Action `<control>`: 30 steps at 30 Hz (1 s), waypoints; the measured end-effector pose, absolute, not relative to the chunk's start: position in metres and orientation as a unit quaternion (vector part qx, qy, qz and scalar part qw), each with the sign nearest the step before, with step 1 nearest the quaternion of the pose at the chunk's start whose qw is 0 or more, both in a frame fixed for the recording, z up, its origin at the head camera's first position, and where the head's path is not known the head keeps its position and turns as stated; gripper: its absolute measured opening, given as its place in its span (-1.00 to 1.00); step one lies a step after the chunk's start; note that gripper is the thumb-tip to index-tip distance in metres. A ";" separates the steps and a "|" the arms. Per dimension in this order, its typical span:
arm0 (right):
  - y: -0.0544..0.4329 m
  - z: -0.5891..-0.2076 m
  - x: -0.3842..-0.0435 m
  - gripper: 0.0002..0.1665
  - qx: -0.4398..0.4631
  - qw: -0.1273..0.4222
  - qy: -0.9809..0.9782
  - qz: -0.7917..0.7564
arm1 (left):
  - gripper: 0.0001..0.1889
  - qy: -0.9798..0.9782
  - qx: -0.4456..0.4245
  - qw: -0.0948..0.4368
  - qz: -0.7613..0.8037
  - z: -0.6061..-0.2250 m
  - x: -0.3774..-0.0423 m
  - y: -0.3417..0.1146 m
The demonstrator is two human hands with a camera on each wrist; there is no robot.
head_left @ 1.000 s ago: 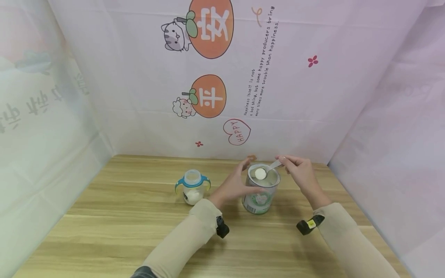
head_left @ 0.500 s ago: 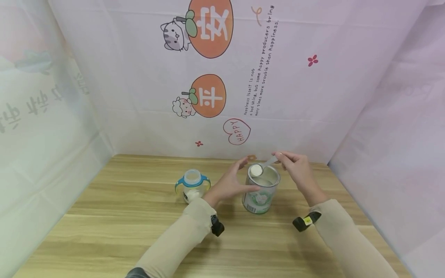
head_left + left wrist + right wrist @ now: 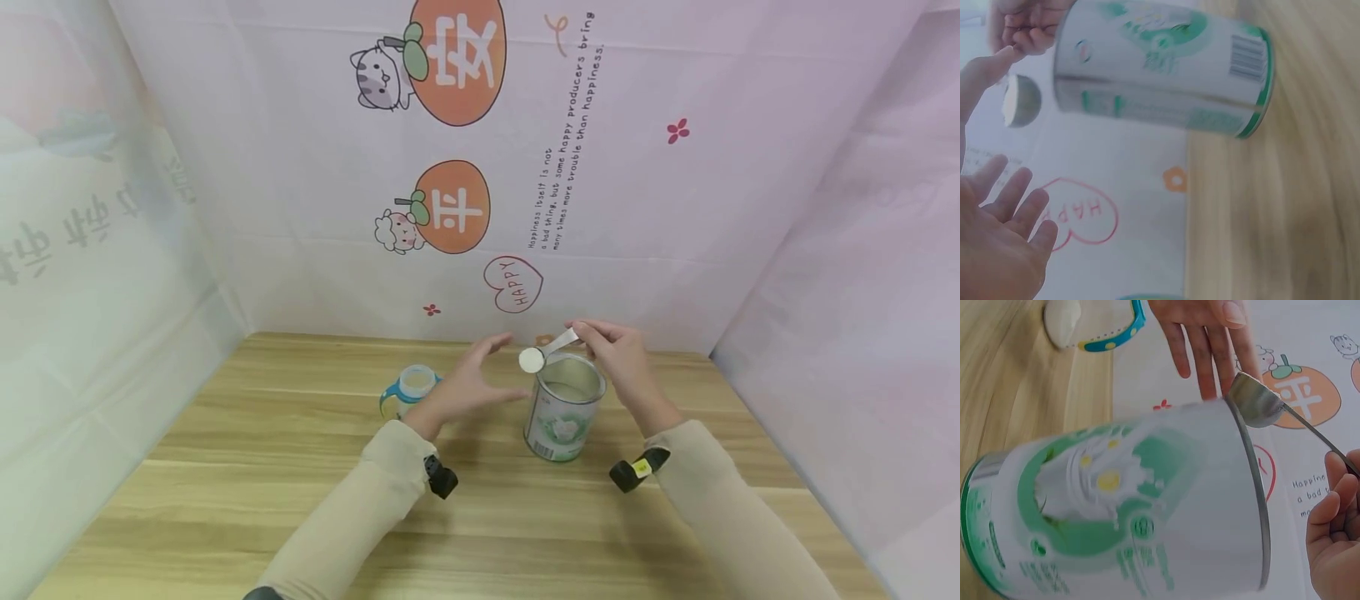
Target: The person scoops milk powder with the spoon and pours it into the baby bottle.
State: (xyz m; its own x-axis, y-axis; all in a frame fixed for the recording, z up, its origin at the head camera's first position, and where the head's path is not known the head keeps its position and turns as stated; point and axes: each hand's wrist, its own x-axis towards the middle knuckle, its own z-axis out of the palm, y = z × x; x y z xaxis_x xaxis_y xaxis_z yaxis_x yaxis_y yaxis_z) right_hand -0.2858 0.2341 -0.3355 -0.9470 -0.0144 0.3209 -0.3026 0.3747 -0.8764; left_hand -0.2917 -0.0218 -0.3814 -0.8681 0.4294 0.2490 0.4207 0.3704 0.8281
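Note:
My right hand [image 3: 617, 354] pinches the handle of a measuring scoop [image 3: 532, 360] heaped with white powder. The scoop's bowl hangs just past the left rim of a tall milk powder can [image 3: 562, 421]. That can is open at the top, white with green print, and stands upright on the table. My left hand [image 3: 468, 385] is left of the can and apart from it, thumb and fingers spread, holding nothing. Behind the left wrist stands a baby bottle [image 3: 417, 382] without a cap, with blue handles, partly hidden by the hand. In the right wrist view its blue handle [image 3: 1110, 345] shows.
The wood-grain table [image 3: 247, 467] carries the can and bottle. A printed white cloth [image 3: 622, 192] rises as a wall right behind the table's back edge, and further cloth walls [image 3: 862, 317] stand at both sides.
The filled scoop has risen out of the can's mouth and moved left past its rim. My left hand has drawn away from the can leftward, now covering more of the bottle.

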 end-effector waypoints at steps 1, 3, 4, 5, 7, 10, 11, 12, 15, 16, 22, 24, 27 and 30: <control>0.232 -0.335 -0.287 -0.42 0.095 0.129 -0.818 0.553 | 0.01 0.827 0.257 0.000 0.501 -0.380 -0.292 -0.026; 0.226 -0.334 -0.288 -0.43 0.091 0.124 -0.815 0.559 | 0.00 0.827 0.254 -0.006 0.502 -0.377 -0.293 -0.035; 0.224 -0.334 -0.288 -0.44 0.089 0.122 -0.814 0.560 | -0.01 0.826 0.254 -0.007 0.504 -0.376 -0.293 -0.039; 0.221 -0.333 -0.289 -0.45 0.089 0.121 -0.813 0.562 | -0.01 0.824 0.252 -0.009 0.507 -0.374 -0.293 -0.044; 0.215 -0.333 -0.290 -0.47 0.088 0.117 -0.812 0.566 | -0.03 0.821 0.248 -0.013 0.514 -0.372 -0.293 -0.052; 0.207 -0.333 -0.291 -0.49 0.094 0.112 -0.810 0.567 | -0.05 0.815 0.246 -0.011 0.525 -0.369 -0.292 -0.065; 0.204 -0.333 -0.292 -0.50 0.097 0.111 -0.810 0.567 | -0.06 0.815 0.246 -0.013 0.525 -0.369 -0.292 -0.069; 0.201 -0.333 -0.292 -0.51 0.100 0.110 -0.810 0.567 | -0.07 0.815 0.245 -0.014 0.524 -0.368 -0.292 -0.073; 0.192 -0.332 -0.292 -0.54 0.104 0.103 -0.809 0.569 | -0.09 0.820 0.242 -0.021 0.518 -0.367 -0.291 -0.086; 0.189 -0.332 -0.292 -0.55 0.105 0.102 -0.808 0.571 | -0.09 0.823 0.239 -0.023 0.515 -0.367 -0.290 -0.090; 0.168 -0.331 -0.292 -0.63 0.112 0.096 -0.790 0.595 | -0.10 0.833 0.209 -0.018 0.512 -0.373 -0.287 -0.113; 0.161 -0.332 -0.292 -0.65 0.120 0.096 -0.783 0.603 | -0.11 0.834 0.205 -0.017 0.512 -0.375 -0.285 -0.120; 0.152 -0.334 -0.293 -0.65 0.134 0.096 -0.773 0.612 | -0.14 0.834 0.201 -0.016 0.514 -0.379 -0.283 -0.128; 0.142 -0.337 -0.294 -0.66 0.137 0.089 -0.768 0.620 | -0.13 0.838 0.201 -0.018 0.507 -0.384 -0.282 -0.135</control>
